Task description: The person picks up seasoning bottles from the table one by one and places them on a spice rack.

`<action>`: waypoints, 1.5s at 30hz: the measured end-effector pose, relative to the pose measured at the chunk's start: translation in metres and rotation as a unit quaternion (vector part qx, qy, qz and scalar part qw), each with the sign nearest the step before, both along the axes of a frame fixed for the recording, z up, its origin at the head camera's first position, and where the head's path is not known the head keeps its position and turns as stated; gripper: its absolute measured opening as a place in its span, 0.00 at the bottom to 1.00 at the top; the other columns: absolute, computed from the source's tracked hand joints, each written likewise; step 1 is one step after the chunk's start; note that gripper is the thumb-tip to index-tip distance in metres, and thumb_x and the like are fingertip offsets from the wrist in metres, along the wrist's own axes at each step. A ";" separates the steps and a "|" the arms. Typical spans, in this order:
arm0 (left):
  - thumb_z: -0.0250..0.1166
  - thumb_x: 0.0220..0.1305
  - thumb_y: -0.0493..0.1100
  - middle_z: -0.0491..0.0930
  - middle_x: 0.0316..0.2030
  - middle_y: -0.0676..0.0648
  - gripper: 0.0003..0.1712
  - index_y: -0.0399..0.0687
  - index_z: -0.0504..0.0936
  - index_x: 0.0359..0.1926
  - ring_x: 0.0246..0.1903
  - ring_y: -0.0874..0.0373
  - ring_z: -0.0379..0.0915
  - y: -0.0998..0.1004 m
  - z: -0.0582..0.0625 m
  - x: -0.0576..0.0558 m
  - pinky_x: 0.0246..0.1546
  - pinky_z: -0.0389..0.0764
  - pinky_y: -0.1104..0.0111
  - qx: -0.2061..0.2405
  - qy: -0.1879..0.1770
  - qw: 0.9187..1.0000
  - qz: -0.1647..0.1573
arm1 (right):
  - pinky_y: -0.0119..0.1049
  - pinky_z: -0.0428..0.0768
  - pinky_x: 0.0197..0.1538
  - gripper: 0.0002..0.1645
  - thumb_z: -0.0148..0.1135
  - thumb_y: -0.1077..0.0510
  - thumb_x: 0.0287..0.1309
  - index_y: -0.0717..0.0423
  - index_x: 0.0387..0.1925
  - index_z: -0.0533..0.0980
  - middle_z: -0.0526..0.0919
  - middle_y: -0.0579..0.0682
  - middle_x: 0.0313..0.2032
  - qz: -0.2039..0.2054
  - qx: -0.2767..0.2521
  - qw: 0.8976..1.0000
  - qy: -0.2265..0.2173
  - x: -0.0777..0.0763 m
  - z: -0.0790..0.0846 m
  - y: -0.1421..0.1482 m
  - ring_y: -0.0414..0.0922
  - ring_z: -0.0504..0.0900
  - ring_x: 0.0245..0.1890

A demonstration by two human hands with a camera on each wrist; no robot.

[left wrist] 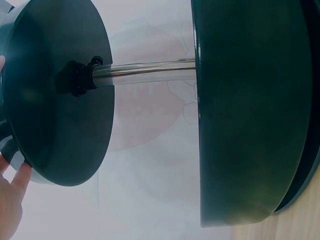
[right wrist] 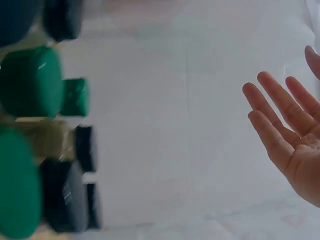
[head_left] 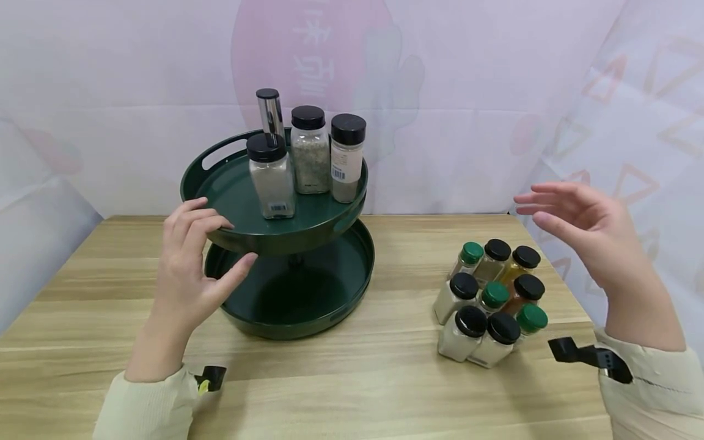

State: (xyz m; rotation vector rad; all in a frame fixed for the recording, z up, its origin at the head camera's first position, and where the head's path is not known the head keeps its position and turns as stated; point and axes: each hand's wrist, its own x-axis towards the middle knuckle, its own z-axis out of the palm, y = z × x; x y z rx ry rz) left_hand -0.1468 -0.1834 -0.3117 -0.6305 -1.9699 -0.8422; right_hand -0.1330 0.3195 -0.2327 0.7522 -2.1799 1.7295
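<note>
A dark green two-tier round tray [head_left: 291, 327] stands on the table, with a metal centre pole [head_left: 271, 113] topped by a black cap. My left hand [head_left: 189, 263] grips the front-left rim of its upper tier, fingers over the edge and thumb below. Three black-capped spice jars stand upright up there: a squarish pale one [head_left: 273, 186], a clear one with greenish contents [head_left: 311, 159] and a labelled one [head_left: 346, 165]. My right hand [head_left: 591, 229] hangs in the air with fingers extended, holding nothing, above and right of a cluster of spice jars [head_left: 455, 339].
Black and green caps top the clustered jars, including a green cap [right wrist: 35, 82] close to the right wrist camera. The lower tier [head_left: 291, 299] carries no jars in its visible part. A white printed cloth [head_left: 456, 153] hangs behind the wooden table [head_left: 352, 391].
</note>
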 end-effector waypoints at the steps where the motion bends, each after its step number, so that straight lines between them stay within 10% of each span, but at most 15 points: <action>1: 0.60 0.63 0.69 0.75 0.45 0.35 0.38 0.34 0.77 0.43 0.64 0.36 0.63 0.000 0.000 0.000 0.72 0.60 0.49 -0.001 -0.002 1.000 0.001 | 0.22 0.79 0.55 0.24 0.53 0.79 0.62 0.72 0.60 0.71 0.87 0.49 0.51 -0.004 0.003 1.000 0.000 0.002 -0.005 0.005 0.39 0.86 0.51; 16: 0.60 0.63 0.70 0.75 0.45 0.34 0.40 0.33 0.76 0.43 0.65 0.36 0.63 -0.002 -0.001 -0.001 0.72 0.59 0.49 -0.002 -0.005 1.000 0.003 | 0.19 0.77 0.54 0.25 0.52 0.81 0.60 0.73 0.60 0.70 0.87 0.49 0.50 -0.037 0.116 0.992 -0.033 0.043 -0.071 0.055 0.36 0.83 0.54; 29: 0.60 0.63 0.70 0.75 0.45 0.34 0.39 0.33 0.76 0.43 0.64 0.36 0.63 0.001 0.000 -0.004 0.72 0.59 0.49 0.000 -0.002 1.000 -0.001 | 0.17 0.78 0.43 0.19 0.62 0.71 0.62 0.63 0.55 0.76 0.83 0.31 0.50 -0.129 0.263 0.952 -0.083 0.063 -0.101 0.075 0.23 0.79 0.51; 39: 0.60 0.62 0.70 0.75 0.45 0.34 0.39 0.33 0.76 0.43 0.64 0.35 0.62 0.002 -0.001 -0.003 0.71 0.58 0.49 0.002 -0.001 1.000 -0.001 | 0.21 0.81 0.44 0.22 0.62 0.72 0.60 0.67 0.56 0.75 0.81 0.25 0.49 -0.062 0.272 0.953 -0.121 0.060 -0.119 0.082 0.25 0.81 0.47; 45: 0.60 0.62 0.71 0.75 0.46 0.34 0.40 0.33 0.76 0.43 0.64 0.35 0.62 0.002 -0.001 -0.002 0.72 0.58 0.48 0.001 -0.007 1.000 0.006 | 0.23 0.83 0.45 0.32 0.60 0.76 0.59 0.48 0.60 0.74 0.78 0.23 0.55 0.030 0.215 0.961 -0.171 0.051 -0.129 0.090 0.25 0.81 0.51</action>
